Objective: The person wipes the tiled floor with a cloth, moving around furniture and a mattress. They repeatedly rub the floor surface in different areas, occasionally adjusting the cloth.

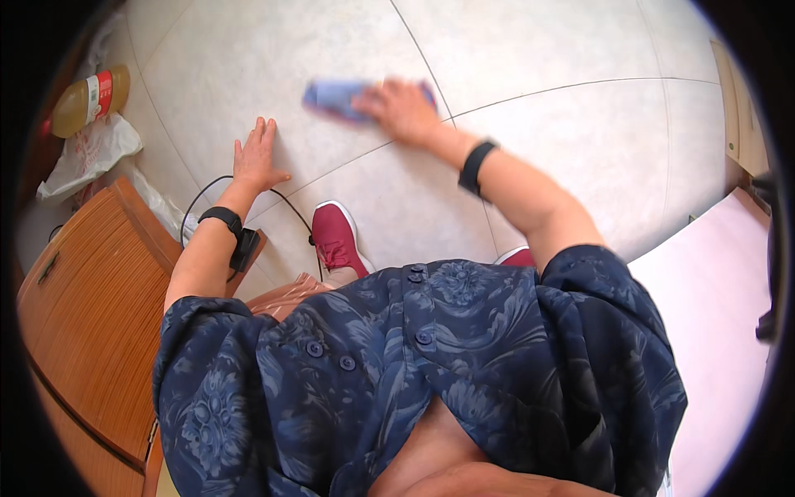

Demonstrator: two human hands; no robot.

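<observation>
A folded blue-purple cloth [334, 97] with a reddish edge lies against the pale tiled floor, slightly blurred. My right hand [404, 112] is on top of it, fingers bent over the fabric and gripping it. To the left, my left hand [258, 157] holds nothing; its fingers are stretched out and the thumb is apart. That hand is just above or on the floor tiles; I cannot tell if it touches them. A black band circles each wrist.
On the left stand a wooden cabinet [99, 306], a white plastic bag [95, 156] and a bottle of yellowish liquid [118, 89]. A black cable [291, 205] loops past my red shoe [335, 238]. At right are a pale flat surface [712, 290] and light wood furniture [735, 108].
</observation>
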